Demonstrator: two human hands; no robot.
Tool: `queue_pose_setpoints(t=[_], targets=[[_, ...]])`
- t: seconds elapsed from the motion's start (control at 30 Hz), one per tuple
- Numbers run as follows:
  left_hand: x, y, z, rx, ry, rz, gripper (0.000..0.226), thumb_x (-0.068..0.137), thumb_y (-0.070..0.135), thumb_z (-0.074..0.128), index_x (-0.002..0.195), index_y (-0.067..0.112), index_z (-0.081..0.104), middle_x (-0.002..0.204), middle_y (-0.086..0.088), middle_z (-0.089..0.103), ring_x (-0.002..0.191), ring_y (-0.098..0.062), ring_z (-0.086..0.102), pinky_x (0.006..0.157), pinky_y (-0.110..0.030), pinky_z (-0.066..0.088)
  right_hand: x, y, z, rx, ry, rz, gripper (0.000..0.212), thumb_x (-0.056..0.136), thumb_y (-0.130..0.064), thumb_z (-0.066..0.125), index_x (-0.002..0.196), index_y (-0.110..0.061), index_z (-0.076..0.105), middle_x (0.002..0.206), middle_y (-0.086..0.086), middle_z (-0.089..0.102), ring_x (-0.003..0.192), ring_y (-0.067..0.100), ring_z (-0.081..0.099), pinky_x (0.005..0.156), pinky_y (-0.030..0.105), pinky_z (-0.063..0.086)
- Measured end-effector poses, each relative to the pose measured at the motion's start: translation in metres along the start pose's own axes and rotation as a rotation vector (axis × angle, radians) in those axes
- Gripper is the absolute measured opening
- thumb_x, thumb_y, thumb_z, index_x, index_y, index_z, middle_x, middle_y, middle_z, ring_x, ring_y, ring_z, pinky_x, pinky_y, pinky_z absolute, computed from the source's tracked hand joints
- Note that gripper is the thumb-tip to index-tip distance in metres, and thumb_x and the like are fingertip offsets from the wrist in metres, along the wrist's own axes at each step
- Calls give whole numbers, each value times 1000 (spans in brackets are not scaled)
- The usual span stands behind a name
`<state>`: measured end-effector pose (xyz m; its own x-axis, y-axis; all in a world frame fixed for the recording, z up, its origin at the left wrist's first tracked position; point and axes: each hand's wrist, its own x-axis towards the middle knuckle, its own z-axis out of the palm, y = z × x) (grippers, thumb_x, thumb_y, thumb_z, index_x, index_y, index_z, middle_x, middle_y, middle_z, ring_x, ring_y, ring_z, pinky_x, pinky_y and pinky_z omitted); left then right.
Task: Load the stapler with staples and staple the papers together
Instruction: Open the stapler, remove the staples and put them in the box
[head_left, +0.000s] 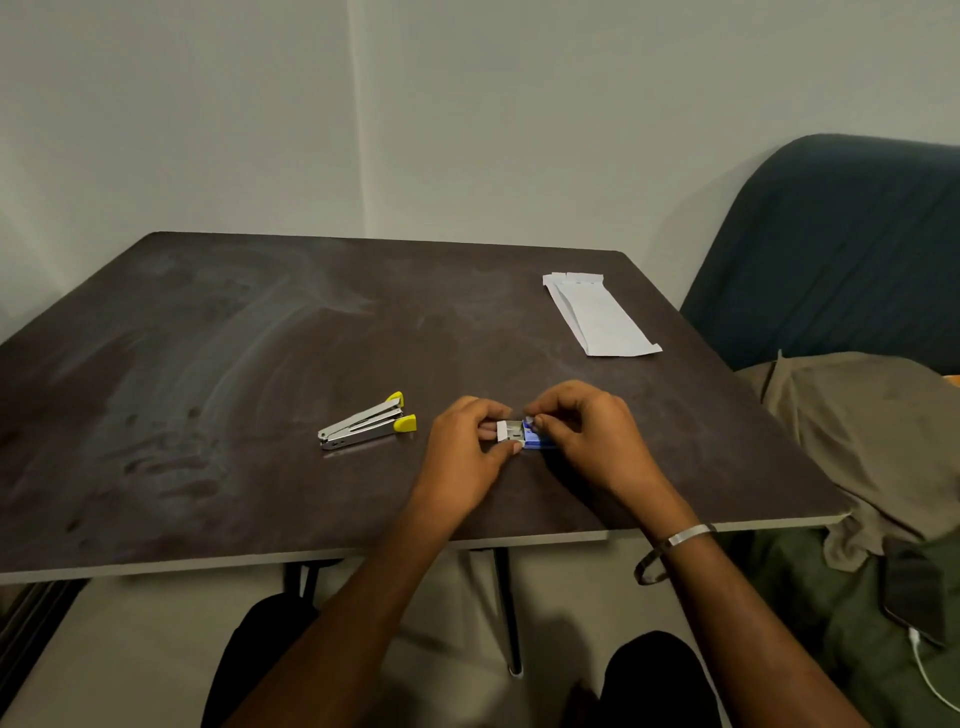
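Dark, smudged worktop (208, 364) carries a stapler (366, 422) lying left of both hands, folded papers (597, 317) well apart at the far right. Left hand (467, 441) and right hand (587, 431) pinch a small staple box (519, 435), its tray slid out. Staples look light and brittle, best lifted by the strip's sides.

Both bare forearms reach forward over the near edge of the dark brown worktop (260, 364). The left hand (467, 441) and right hand (582, 431) meet fingertip to fingertip, each grip pinched on a small blue-and-white staple box (519, 435).
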<state>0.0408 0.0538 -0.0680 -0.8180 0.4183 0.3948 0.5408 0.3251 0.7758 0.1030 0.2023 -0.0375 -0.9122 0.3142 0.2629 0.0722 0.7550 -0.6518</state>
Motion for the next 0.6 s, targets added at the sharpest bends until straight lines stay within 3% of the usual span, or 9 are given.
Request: queue_pose_setpoints(t=[0.07,0.23,0.4,0.53,0.6], targets=[[0,-1,-1,10,11,2,27,68,8,79,94,11,72,94,-1,65,76,-5,57,69,2,39,2,-2,0,-6,-5,-34,10,84,-10,69,88,-17,74,92,-6,69,83,5,64,74,10,47],[0,-1,1,-113,2,-40,21,72,-3,76,93,-1,71,95,-7,61,76,-9,66,78,-12,55,6,-4,3,24,-22,-78,16,82,-12,72,95,-20,73,87,-10,70,80,-4,63,71,-2,43],[-1,-2,2,-125,56,-46,14,77,3,73,91,1,71,96,-8,61,74,-5,64,70,-6,53,4,1,12,150,-16,-43,20,81,-9,72,98,-19,73,89,-6,73,84,0,67,76,7,50],[-1,-3,3,-48,82,-1,19,82,0,59,94,7,72,99,-8,63,76,-13,67,73,-22,58,-1,6,14,211,8,-45,19,83,-11,71,98,-21,73,91,-10,73,86,-2,66,77,10,50],[-2,-2,3,-57,63,5,19,82,4,61,97,9,72,99,-6,62,76,-10,66,73,-20,57,-3,7,15,209,22,-76,18,83,-10,70,97,-21,73,92,-11,73,86,-2,66,75,8,49]])
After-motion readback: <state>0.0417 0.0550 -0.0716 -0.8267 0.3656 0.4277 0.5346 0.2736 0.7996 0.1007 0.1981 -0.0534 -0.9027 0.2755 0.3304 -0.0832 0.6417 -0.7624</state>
